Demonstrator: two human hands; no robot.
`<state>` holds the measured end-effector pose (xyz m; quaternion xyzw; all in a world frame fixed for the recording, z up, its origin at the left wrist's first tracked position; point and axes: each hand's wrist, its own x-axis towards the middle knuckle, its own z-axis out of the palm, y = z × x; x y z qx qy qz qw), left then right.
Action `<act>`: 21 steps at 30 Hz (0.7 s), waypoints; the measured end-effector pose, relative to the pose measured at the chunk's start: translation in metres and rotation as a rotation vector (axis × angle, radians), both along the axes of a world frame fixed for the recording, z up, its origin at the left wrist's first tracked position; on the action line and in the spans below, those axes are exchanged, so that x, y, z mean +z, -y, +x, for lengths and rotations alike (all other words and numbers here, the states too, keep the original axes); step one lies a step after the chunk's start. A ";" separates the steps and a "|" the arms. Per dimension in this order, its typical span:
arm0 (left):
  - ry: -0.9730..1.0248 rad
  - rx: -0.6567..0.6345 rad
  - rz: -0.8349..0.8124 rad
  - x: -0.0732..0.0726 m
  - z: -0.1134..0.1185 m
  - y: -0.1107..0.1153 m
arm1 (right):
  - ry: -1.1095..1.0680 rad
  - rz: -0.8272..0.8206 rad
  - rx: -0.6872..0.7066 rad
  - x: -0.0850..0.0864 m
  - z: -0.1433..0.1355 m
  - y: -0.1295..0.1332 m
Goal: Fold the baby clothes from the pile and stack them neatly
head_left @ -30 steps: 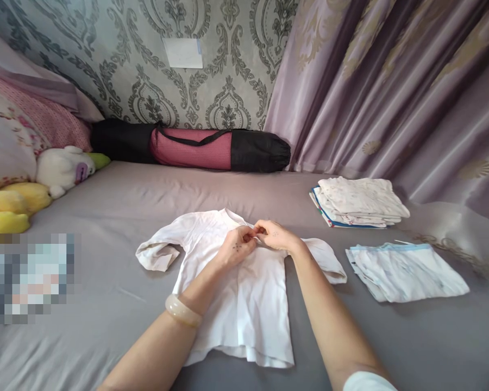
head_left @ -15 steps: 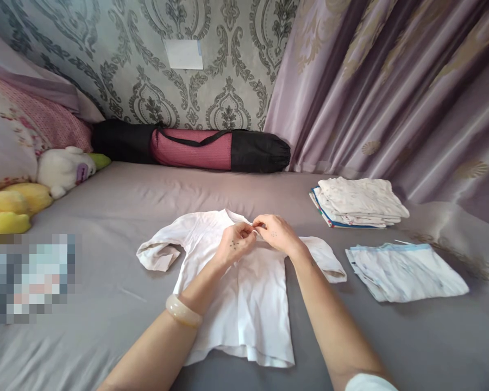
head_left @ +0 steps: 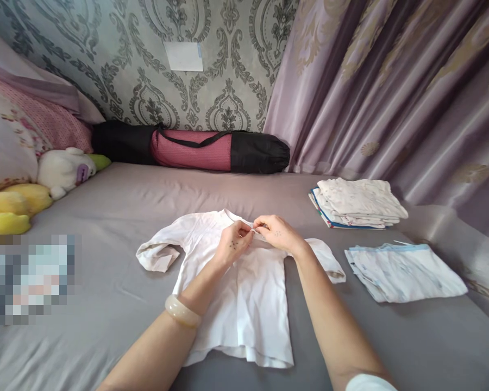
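Note:
A small white long-sleeved shirt (head_left: 232, 304) lies spread on the grey bed sheet (head_left: 106, 304), its neck pointing away from me and its sleeves out to both sides. My left hand (head_left: 234, 240) pinches the cloth near the shoulder by the neckline. Right beside it, my right hand (head_left: 277, 232) pinches the same edge, the fingertips of both hands almost touching. What exactly sits between the fingertips is too small to make out. A pale bangle (head_left: 182, 311) circles my left wrist.
To the right lie a stack of folded clothes (head_left: 358, 201) and folded white-and-blue garments (head_left: 405, 274). A black and pink rolled bag (head_left: 191, 149) rests against the wall. Plush toys (head_left: 65, 171) and a blurred-out item (head_left: 36, 277) are at the left.
Both hands stay at the neckline of the shirt. The right hand has shifted very slightly to the right; the shirt lies as before.

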<state>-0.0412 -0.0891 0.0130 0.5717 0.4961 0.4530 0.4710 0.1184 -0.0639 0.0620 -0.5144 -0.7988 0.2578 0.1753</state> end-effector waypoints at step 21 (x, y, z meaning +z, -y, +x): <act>0.007 0.069 0.081 0.003 0.000 0.000 | -0.100 0.032 0.008 0.000 0.000 -0.001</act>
